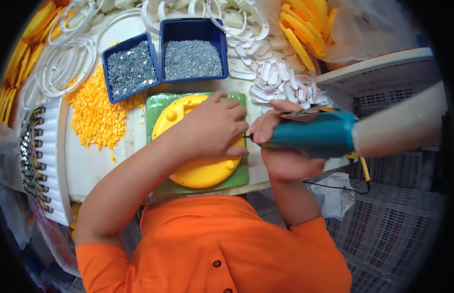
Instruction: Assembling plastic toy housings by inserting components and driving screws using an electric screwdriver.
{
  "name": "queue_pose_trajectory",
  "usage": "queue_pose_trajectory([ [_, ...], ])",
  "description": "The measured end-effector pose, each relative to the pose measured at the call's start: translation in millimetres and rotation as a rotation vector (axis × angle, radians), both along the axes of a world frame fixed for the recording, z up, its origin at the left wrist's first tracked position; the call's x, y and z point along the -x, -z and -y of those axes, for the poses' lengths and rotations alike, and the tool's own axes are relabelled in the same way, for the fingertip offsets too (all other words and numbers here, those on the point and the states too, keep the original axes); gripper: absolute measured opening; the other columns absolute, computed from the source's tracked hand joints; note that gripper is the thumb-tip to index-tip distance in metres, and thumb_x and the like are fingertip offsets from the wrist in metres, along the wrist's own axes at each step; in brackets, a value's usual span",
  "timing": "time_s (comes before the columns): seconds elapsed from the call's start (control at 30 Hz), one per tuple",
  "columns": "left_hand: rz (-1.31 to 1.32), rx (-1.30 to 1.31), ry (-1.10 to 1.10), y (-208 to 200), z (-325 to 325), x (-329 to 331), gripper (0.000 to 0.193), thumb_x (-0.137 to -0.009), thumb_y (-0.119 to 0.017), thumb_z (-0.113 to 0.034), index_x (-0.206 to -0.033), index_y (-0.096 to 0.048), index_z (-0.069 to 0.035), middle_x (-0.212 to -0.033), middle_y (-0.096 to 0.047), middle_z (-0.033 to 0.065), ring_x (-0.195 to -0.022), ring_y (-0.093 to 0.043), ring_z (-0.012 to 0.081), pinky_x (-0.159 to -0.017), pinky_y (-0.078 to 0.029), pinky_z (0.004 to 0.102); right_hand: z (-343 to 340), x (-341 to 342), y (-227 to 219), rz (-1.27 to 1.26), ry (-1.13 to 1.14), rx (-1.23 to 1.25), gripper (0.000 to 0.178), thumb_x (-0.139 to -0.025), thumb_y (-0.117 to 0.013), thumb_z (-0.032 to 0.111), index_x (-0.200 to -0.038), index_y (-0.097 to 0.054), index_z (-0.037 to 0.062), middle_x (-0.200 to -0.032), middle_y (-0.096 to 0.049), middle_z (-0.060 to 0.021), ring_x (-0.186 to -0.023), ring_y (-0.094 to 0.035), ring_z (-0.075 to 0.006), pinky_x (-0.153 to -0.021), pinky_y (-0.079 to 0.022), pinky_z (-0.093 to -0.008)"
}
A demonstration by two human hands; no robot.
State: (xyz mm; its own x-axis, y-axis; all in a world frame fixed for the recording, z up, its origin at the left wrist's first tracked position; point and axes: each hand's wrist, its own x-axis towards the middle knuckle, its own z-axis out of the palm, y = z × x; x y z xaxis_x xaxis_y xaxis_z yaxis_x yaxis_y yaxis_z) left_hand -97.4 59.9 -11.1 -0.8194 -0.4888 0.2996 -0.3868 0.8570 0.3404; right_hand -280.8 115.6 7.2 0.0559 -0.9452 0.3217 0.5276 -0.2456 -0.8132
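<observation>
A round yellow plastic housing (200, 173) lies on a green mat (241, 178) in front of me. My left hand (215, 124) rests across it, fingers bent over its right side, holding it. In my right hand (290, 156) is a teal electric screwdriver (310, 134), lying sideways with its dark bit pointing left. The bit tip is at the housing's right edge, close to my left fingers. Whether a screw sits on the tip is too small to tell. A long pale cylinder (403, 122) extends from the tool's back end, blurred.
Two blue bins (224, 73) of small metal screws stand beyond the mat. Left of them lie a heap of small orange pieces (97, 122) and clear rings (65, 66). White oval parts (273, 78) are piled at right. A white rack with wired components (56, 161) edges the left; crates (383, 224) stand right.
</observation>
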Motion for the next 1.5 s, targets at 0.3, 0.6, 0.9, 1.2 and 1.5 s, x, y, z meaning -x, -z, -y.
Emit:
queue_pose_trajectory([
  [0.3, -0.025, -0.065, -0.310, -3.3, -111.6, -23.0, 0.057, -0.085, -0.070, -0.035, -0.129, -0.062, 0.001, -0.138, -0.059, 0.0164, -0.136, -0.050, 0.0311, -0.115, -0.037, 0.0498, -58.3, -10.7, -41.8, 0.025, -0.269, -0.128, 0.064, -0.100, -0.045, 0.053, -0.131, -0.058, -0.0026, -0.083, -0.064, -0.0137, -0.080, -0.060, -0.0240, -0.084, -0.046, -0.0386],
  [0.6, 0.076, 0.263, -0.447, 33.7, -123.8, -11.9, 0.050, -0.095, -0.051, -0.022, -0.137, -0.059, 0.004, -0.150, -0.053, 0.0207, -0.143, -0.047, 0.0358, -0.119, -0.033, 0.0536, -63.6, -21.5, -27.9, -0.338, -0.248, 0.009, 0.062, -0.099, -0.047, 0.057, -0.121, -0.065, 0.0013, -0.081, -0.067, -0.0171, -0.075, -0.062, -0.0281, -0.079, -0.048, -0.0425],
  [0.9, 0.063, 0.036, -0.286, 11.5, -111.6, -32.0, 0.068, -0.088, -0.067, -0.039, -0.141, -0.055, 0.002, -0.152, -0.051, 0.0176, -0.144, -0.046, 0.0326, -0.118, -0.035, 0.0493, -63.4, -27.6, -24.6, -0.128, -0.176, -0.230, 0.084, -0.091, -0.049, 0.073, -0.133, -0.059, 0.0016, -0.080, -0.066, -0.0152, -0.074, -0.061, -0.0265, -0.077, -0.047, -0.0414],
  [1.2, -0.021, 0.110, -0.166, 24.7, -92.2, -108.2, 0.053, -0.090, -0.063, -0.029, -0.139, -0.059, -0.009, -0.151, -0.055, 0.0062, -0.143, -0.049, 0.0238, -0.120, -0.037, 0.0442, -31.1, -54.3, -37.1, -0.067, -0.502, 0.095, 0.092, -0.091, -0.044, 0.080, -0.140, -0.053, 0.0024, -0.084, -0.066, -0.0107, -0.076, -0.061, -0.0252, -0.078, -0.047, -0.0416],
  [1.5, -0.096, 0.191, -0.171, 41.0, -91.8, -109.1, 0.044, -0.094, -0.055, -0.020, -0.136, -0.061, -0.007, -0.148, -0.058, 0.0062, -0.140, -0.051, 0.0221, -0.120, -0.037, 0.0423, -23.3, -76.6, -34.5, -0.077, -0.585, 0.027, 0.093, -0.092, -0.045, 0.078, -0.141, -0.051, -0.0009, -0.089, -0.067, -0.0143, -0.079, -0.062, -0.0274, -0.080, -0.047, -0.0430],
])
